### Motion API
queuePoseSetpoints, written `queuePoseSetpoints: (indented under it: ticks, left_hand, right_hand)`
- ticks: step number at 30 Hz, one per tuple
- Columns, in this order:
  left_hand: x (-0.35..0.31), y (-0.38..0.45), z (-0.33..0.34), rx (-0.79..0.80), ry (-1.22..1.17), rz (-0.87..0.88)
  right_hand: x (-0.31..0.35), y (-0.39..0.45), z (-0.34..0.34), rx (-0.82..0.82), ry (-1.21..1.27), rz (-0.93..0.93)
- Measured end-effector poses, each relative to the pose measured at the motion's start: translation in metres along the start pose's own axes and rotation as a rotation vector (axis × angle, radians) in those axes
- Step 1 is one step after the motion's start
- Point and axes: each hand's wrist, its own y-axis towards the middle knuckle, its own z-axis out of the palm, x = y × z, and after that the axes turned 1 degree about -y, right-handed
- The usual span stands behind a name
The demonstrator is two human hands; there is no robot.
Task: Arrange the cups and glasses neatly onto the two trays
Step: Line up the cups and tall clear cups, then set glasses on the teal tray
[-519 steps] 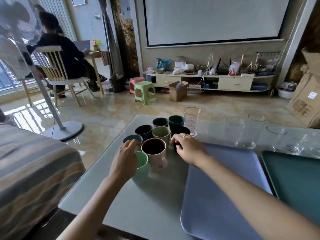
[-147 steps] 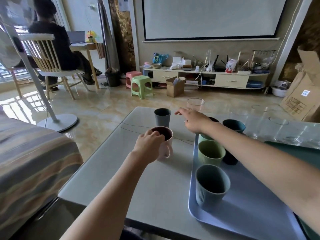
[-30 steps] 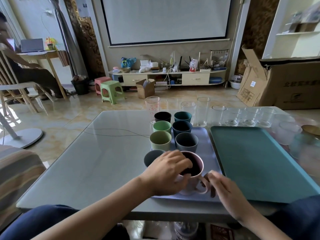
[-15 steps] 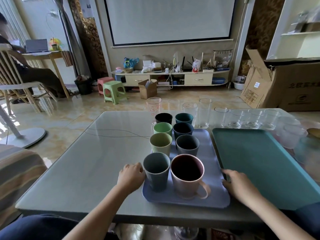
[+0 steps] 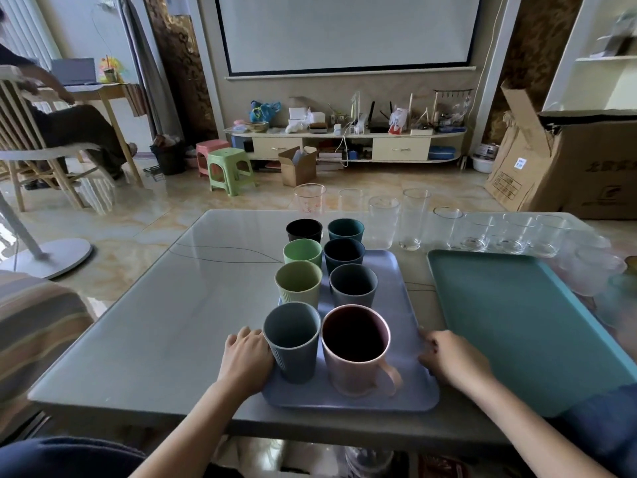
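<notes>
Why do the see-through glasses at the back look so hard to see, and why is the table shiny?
Head view: the clear glasses let the pale floor show through, so only their rims and bases stand out; those at the far right edge are blurred. The table mirrors window light as soft glare. The wide lens bends the edges.

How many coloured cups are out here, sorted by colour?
black cup: 1
teal cup: 1
navy cup: 1
green cups: 2
grey cups: 2
pink mug: 1
Total: 8
</notes>
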Motion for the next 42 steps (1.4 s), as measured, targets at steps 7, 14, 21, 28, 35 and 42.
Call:
queuePoseSetpoints:
  ticks: [7, 14, 21, 28, 35, 42]
  left_hand:
    - [0.028, -0.010, -0.005, 0.001, -0.130, -0.068]
    - [0.029, 0.014, -0.013, -0.043, -0.396, -0.228]
    - [0.024, 0.065, -0.004, -0.154, -0.447, -0.492]
    - [0.025, 0.085, 0.005, -0.169, -0.451, -0.634]
    - [0.023, 0.084, 0.004, -0.182, -0.428, -0.616]
    - [0.021, 0.080, 0.001, -0.202, -0.471, -0.595]
  right_hand:
    - [0.019, 0.019, 0.011, 0.049, 0.073, -0.027]
    - [0.045, 0.074, -0.048, -0.106, 0.052, -0.089]
    - [0.060, 0.169, -0.122, -0.461, -0.073, -0.107]
    - [0.066, 0.230, -0.147, -0.312, -0.261, 0.040]
    - [0.054, 0.239, -0.133, -0.393, -0.146, -0.022]
    - [0.047, 0.180, -0.146, -0.350, -0.140, -0.232]
